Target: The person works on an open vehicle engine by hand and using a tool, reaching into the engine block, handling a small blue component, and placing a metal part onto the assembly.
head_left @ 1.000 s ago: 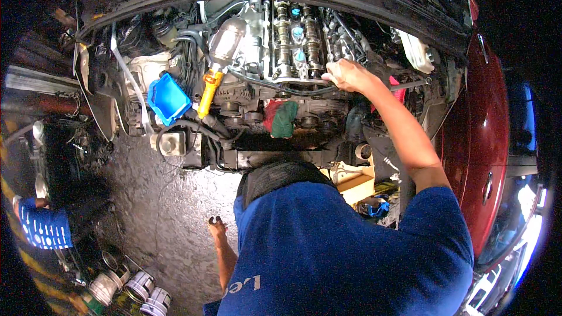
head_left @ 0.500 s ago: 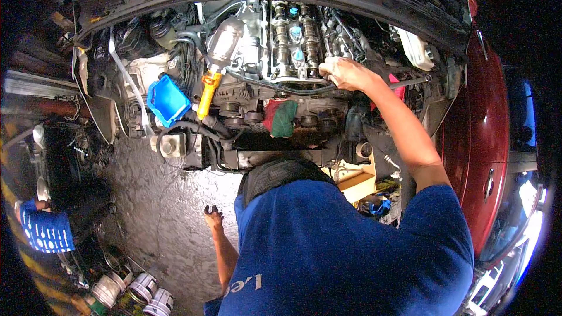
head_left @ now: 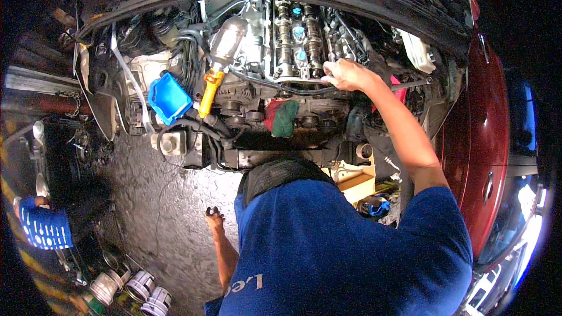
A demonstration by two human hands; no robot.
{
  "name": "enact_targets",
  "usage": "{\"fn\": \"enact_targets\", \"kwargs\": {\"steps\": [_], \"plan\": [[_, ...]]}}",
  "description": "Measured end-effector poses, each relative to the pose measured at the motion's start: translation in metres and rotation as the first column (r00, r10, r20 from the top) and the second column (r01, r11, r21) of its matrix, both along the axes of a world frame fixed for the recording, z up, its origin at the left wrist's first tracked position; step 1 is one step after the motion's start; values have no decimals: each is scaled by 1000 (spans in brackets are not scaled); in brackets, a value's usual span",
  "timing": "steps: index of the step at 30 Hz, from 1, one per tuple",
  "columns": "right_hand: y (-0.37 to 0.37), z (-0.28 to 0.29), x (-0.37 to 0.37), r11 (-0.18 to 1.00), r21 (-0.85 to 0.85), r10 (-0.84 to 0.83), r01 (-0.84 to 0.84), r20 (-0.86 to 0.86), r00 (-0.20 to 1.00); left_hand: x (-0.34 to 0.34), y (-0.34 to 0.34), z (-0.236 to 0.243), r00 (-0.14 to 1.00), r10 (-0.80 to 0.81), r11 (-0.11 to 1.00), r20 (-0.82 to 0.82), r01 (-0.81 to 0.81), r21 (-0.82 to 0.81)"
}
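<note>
- Evidently, our right hand (head_left: 346,75) was at the near right corner of the engine's (head_left: 302,74) open top, fingers bent inward; whether they pinched a part, we could not tell.
- Our left hand (head_left: 215,220) hung over the floor (head_left: 175,202), well apart from the engine, fingers partly curled and dark at the tips; we could not tell if they held anything.
- The engine lay ahead of us, its camshafts (head_left: 314,35) bare, so we judged that grit was the chief risk and clean fingertips mattered.
- The hose (head_left: 301,89) crossed just in front of that edge; we thought a light touch safest there.
- The lamp (head_left: 211,89) lay to the left; keeping our wrist rightward seemed best against shadows.
- The green rag (head_left: 285,119) lay near, handy for wiping.
</note>
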State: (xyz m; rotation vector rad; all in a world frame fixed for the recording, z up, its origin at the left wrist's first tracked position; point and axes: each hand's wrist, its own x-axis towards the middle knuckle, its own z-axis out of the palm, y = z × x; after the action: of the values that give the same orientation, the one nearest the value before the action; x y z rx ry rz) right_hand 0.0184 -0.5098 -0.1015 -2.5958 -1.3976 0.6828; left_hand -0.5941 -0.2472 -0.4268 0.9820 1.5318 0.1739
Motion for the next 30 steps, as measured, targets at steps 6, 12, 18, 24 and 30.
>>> {"fn": "enact_targets", "kwargs": {"steps": [6, 12, 18, 24, 30], "plan": [[2, 6, -7, 990, -90, -102, 112, 113, 988, 0, -2, -3, 991, -56, 998, -120, 59, 19], [1, 2, 0, 996, -94, 7, 8, 152, 988, -1, -1, -7, 996, -14, 1000, -84, 12, -29], [-4, 1, -1, 987, 96, 114, -129, 148, 982, -1, 0, -8, 997, -20, 1000, -79, 21, 11], [-6, -1, -1, 984, 136, 94, -114, 147, 985, -4, 1, -8, 998, -39, 999, -44, 39, 4], [-3, -1, -1, 993, 42, 98, -106, 159, 982, -1, 2, -6, 994, -71, 997, -84, 72, 4]]}}
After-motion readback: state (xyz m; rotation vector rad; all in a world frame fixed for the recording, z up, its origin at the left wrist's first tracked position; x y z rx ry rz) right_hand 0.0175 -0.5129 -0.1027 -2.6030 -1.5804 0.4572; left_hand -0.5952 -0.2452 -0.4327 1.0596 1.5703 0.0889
